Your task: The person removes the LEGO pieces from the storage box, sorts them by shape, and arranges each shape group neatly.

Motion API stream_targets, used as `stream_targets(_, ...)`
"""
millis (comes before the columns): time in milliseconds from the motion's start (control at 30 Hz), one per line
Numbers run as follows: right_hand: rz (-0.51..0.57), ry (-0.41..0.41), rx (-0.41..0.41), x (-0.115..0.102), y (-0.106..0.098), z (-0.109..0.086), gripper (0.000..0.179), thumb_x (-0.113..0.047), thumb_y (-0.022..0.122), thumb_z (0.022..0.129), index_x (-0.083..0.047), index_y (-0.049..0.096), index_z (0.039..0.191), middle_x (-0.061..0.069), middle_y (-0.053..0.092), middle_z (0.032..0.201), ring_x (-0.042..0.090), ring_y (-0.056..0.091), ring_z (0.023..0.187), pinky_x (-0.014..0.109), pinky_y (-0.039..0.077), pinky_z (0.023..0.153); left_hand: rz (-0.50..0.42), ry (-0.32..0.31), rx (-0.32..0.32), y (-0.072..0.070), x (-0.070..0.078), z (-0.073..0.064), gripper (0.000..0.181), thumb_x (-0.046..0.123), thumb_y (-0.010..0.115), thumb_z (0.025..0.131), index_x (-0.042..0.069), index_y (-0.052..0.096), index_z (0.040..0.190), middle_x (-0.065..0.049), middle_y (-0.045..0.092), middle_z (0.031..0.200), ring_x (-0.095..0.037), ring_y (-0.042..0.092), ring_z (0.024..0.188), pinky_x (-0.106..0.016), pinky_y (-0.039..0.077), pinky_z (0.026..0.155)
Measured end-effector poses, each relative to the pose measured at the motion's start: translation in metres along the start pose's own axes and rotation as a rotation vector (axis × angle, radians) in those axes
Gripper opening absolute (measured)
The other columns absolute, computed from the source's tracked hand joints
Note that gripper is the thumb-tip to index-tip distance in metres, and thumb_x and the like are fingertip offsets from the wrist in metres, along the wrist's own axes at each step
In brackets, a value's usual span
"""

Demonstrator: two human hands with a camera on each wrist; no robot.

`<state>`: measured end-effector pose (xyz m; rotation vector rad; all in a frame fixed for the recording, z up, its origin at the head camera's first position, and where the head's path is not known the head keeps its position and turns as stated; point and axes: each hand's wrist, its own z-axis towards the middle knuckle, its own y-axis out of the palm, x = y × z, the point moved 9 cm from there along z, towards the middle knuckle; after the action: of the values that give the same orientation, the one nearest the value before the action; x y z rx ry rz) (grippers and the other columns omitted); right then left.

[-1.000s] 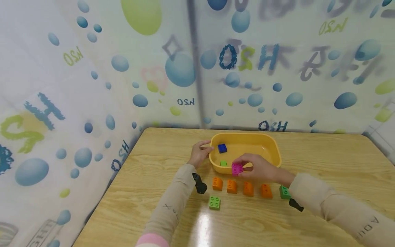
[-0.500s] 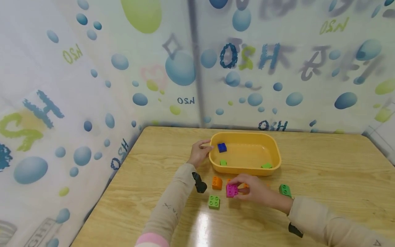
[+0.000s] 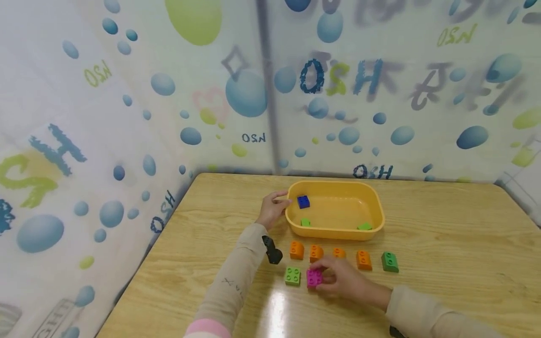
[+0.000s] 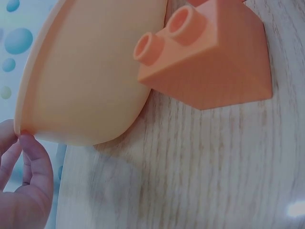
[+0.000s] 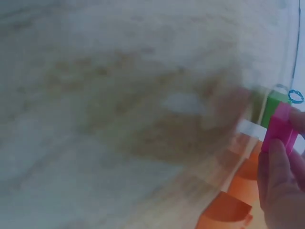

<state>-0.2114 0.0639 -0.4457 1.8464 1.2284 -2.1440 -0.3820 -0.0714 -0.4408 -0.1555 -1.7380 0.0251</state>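
My left hand [image 3: 271,211] pinches the left rim of a yellow plastic tub [image 3: 334,233]; the left wrist view shows thumb and fingertip meeting at that rim. My right hand [image 3: 344,281] holds a pink four-stud toy building block [image 3: 313,278] between thumb and fingers, low over the table and just right of a lime green block [image 3: 292,276]. The right wrist view also has the pink block [image 5: 279,126] between the fingers. Behind it runs a row of several orange blocks [image 3: 297,250] with sloped sides, ending in a dark green block [image 3: 390,262].
Inside the tub lie a blue block [image 3: 303,202] and two light green blocks [image 3: 365,226], partly hidden by its front wall. The wooden table [image 3: 448,225] meets a printed curtain [image 3: 380,117] at the back. Black camera mounts sit at both wrists.
My right hand has carried the pink block from the tub's front rim toward me, down beside the lime green block. The left hand stays at the tub's rim.
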Motion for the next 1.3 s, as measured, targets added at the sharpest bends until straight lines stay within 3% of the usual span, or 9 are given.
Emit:
stream_targets(100, 0.036, 0.025, 0.001, 0.005, 0.004, -0.001, 0.04, -0.013, 0.07, 0.075, -0.003, 0.055, 0.111, 0.004, 0.055, 0.105, 0.021, 0.055, 0.095, 0.021, 0.048, 0.077, 0.004, -0.001, 0.011, -0.002, 0.001, -0.001, 0.036, 0.008, 0.061, 0.083, 0.008, 0.056, 0.119, -0.012, 0.058, 0.097, -0.031, 0.055, 0.096, -0.034, 0.05, 0.076)
stream_targets(267, -0.04, 0.008, 0.038, 0.006, 0.005, -0.002, 0.035, -0.012, 0.07, 0.075, -0.007, 0.056, 0.107, 0.001, 0.055, 0.103, 0.019, 0.055, 0.094, 0.021, 0.047, 0.079, -0.016, 0.013, -0.006, 0.001, 0.003, -0.003, 0.037, 0.007, 0.06, 0.084, 0.006, 0.055, 0.12, -0.014, 0.058, 0.097, -0.033, 0.054, 0.096, -0.037, 0.049, 0.078)
stream_targets(533, -0.111, 0.02, 0.053, 0.004, 0.003, -0.002, 0.032, -0.019, 0.07, 0.076, -0.01, 0.057, 0.104, -0.003, 0.054, 0.099, 0.015, 0.053, 0.091, 0.027, 0.047, 0.079, -0.005, 0.01, -0.039, 0.005, 0.024, -0.025, 0.039, 0.003, 0.055, 0.086, -0.001, 0.048, 0.125, -0.023, 0.054, 0.107, -0.039, 0.05, 0.103, -0.043, 0.044, 0.085)
stream_targets(867, -0.113, 0.027, 0.039, 0.005, 0.003, -0.002, 0.033, -0.02, 0.07, 0.076, -0.01, 0.057, 0.105, -0.003, 0.054, 0.101, 0.014, 0.053, 0.092, 0.029, 0.047, 0.08, -0.025, 0.013, -0.047, 0.003, 0.004, -0.003, 0.04, 0.007, 0.06, 0.084, 0.004, 0.052, 0.123, -0.02, 0.057, 0.104, -0.037, 0.053, 0.1, -0.041, 0.047, 0.081)
stream_targets(1133, -0.077, 0.047, 0.023, 0.005, 0.002, -0.003, 0.039, -0.019, 0.07, 0.075, -0.006, 0.056, 0.109, 0.004, 0.056, 0.107, 0.022, 0.054, 0.098, 0.031, 0.047, 0.082, 0.013, 0.013, -0.006, 0.001, 0.001, -0.001, 0.037, 0.009, 0.061, 0.084, 0.007, 0.055, 0.12, -0.014, 0.06, 0.097, -0.033, 0.056, 0.095, -0.032, 0.051, 0.073)
stream_targets(1300, -0.018, 0.062, -0.009, 0.0, -0.004, -0.005, 0.039, -0.02, 0.068, 0.078, -0.004, 0.055, 0.111, 0.01, 0.056, 0.112, 0.025, 0.054, 0.1, 0.031, 0.048, 0.08, 0.005, 0.01, 0.003, 0.001, 0.001, -0.001, 0.036, 0.008, 0.061, 0.084, 0.008, 0.056, 0.12, -0.013, 0.059, 0.096, -0.031, 0.056, 0.095, -0.034, 0.05, 0.075)
